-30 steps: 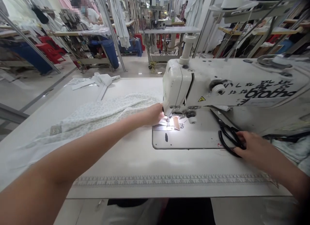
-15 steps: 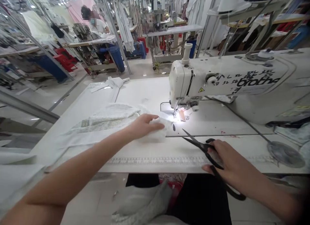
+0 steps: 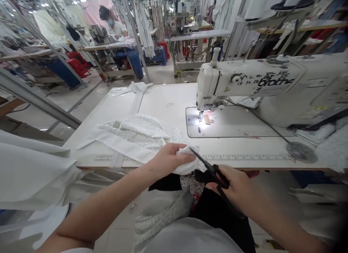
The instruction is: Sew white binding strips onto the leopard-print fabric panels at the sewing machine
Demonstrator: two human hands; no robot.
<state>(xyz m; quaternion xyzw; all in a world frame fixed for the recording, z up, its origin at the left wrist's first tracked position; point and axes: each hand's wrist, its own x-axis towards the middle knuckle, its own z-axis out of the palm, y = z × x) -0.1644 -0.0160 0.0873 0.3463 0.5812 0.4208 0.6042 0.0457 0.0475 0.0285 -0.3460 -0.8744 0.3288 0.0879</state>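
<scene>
White patterned fabric [image 3: 185, 162] bunches at the table's front edge, pinched between thumb and fingers of the left hand [image 3: 168, 159]. The right hand [image 3: 233, 186] grips black-handled scissors [image 3: 209, 172], the blade tip against the cloth. The rest of the fabric lies on the white table [image 3: 168, 97], left of and apart from the sewing machine [image 3: 244, 80]. A co-worker [image 3: 112, 26] sits at a far bench.

1. White sewing table [image 3: 168, 100]: flat top, carrying the items below.
2. Brother sewing machine [image 3: 244, 80] stands at right, lamp lit.
3. Folded white printed fabric [image 3: 136, 135] lies left of centre.
4. White fabric scraps [image 3: 134, 88] lie at far edge.
5. Printed measuring scale [image 3: 244, 156] runs along near edge.
</scene>
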